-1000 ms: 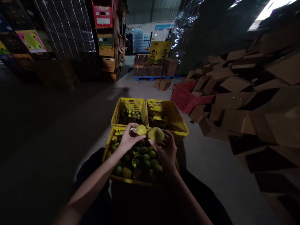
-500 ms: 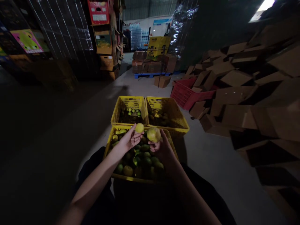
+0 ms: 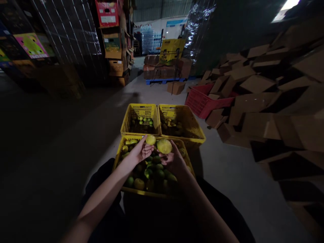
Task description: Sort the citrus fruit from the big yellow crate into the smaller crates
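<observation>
In front of me stands a yellow plastic crate (image 3: 116, 158) filled with green and yellow lemons (image 3: 159, 173). Above it, my left hand (image 3: 141, 150) pinches a small yellow lemon (image 3: 151, 139) between thumb and fingers. Close beside it on the right, my right hand (image 3: 173, 160) is closed on a larger yellow-green lemon (image 3: 164, 146). The two held fruits are nearly side by side, and parts of the right fingers are hidden behind the fruit.
Two more yellow crates, a left one (image 3: 124, 121) and a right one (image 3: 197, 130), adjoin the far side, each with some fruit. A red crate (image 3: 199, 101) and piled cardboard boxes (image 3: 260, 104) lie to the right. Farther back is a blue pallet (image 3: 164, 81) with boxes.
The larger lemon in my right hand has turned and shifted slightly left, nearer the smaller one. My left hand keeps hold of its lemon with little movement.
</observation>
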Tool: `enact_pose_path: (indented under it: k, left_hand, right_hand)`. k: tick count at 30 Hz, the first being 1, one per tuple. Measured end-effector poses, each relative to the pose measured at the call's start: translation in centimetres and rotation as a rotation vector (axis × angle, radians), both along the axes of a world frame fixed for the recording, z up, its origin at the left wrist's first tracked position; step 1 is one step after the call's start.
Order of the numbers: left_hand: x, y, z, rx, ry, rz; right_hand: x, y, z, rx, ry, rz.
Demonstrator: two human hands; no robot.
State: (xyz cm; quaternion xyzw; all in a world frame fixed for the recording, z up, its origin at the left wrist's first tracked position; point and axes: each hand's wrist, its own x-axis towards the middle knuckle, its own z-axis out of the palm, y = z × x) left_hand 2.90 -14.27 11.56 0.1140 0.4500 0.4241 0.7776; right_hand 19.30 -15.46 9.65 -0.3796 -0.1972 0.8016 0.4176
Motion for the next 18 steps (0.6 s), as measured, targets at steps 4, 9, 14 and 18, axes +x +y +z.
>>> enact_pose_path:
  k: [4,9,14,18]
  left_hand:
    - [-0.13,0.17,-0.19,-0.002,-0.011,-0.008]
    - [-0.26,0.20,-0.35,-0.033,0.008,-0.008]
    - [-0.71,-0.04,-0.32,-0.034,0.037,-0.018]
    - [-1.00,-0.40,-0.49,0.002,0.083,0.008]
  right_hand:
    - [0.01,-0.03,-0.19,0.101,-0.069,0.029]
    - [-0.10,0.04,-0.15,-0.012,0.005,-0.010]
    - [-0.36,0.05,-0.33,-0.002,-0.003,0.040]
    - [-0.66,0.07,-0.79,0.073,-0.055,0.035]
